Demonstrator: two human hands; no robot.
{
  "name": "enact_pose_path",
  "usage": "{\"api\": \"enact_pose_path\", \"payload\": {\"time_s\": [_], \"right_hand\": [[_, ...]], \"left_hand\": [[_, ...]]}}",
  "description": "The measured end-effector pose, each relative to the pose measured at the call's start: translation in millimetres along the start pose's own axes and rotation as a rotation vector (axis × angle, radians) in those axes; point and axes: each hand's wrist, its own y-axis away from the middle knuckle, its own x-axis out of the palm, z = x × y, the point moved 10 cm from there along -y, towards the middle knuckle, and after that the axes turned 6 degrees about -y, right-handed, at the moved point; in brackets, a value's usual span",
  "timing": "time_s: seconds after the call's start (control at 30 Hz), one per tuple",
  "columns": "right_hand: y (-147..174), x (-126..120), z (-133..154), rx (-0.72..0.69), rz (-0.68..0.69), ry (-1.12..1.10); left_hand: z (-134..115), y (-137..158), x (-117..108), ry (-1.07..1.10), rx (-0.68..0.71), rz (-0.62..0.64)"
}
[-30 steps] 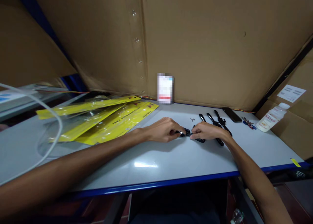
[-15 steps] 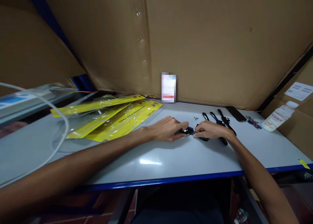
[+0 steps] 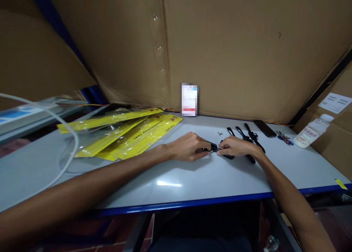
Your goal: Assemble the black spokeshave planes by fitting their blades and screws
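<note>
Left hand [image 3: 187, 146]: fingers curled shut around one end of a small black tool [image 3: 213, 147], glossy and slim, with a bit of bright metal showing at the grip.
Right hand [image 3: 233, 147]: fingers pinched closed on the tool's other end, knuckles up, heel resting on the counter [image 3: 192, 178].
Small black tool: held between both hands just above the counter, near the centre of its top.
Counter: smooth pale grey laminate with a blue front edge, reflecting a lamp.
Black hand tools [image 3: 249, 140]: several long, thin, dark-handled pieces lying side by side at 2 o'clock of the right hand, touching it.
Small metal part [image 3: 220, 133]: tiny, shiny, at 12 o'clock of the held tool.
Yellow packets [image 3: 129, 133]: flat, crinkly clear plastic sleeves with yellow cards, fanned at 10 o'clock of the left hand.
Plastic bottle [image 3: 310, 132]: milky white, lying tilted at 3 o'clock.
Cardboard wall [image 3: 233, 43]: matte brown sheets behind.
</note>
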Motion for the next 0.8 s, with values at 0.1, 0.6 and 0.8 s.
{"api": "enact_pose_path", "payload": {"time_s": [0.1,0.6,0.8], "right_hand": [[0,0,0,0.003,-0.003,-0.007],[-4,-1,1,0.001,-0.066,0.101],[-3,-2,1,0.031,-0.065,0.131]], "left_hand": [[4,-1,0,-0.023,-0.039,0.011],[32,-4,17,-0.227,-0.359,0.106],[10,-1,9,-0.208,-0.090,0.076]]}}
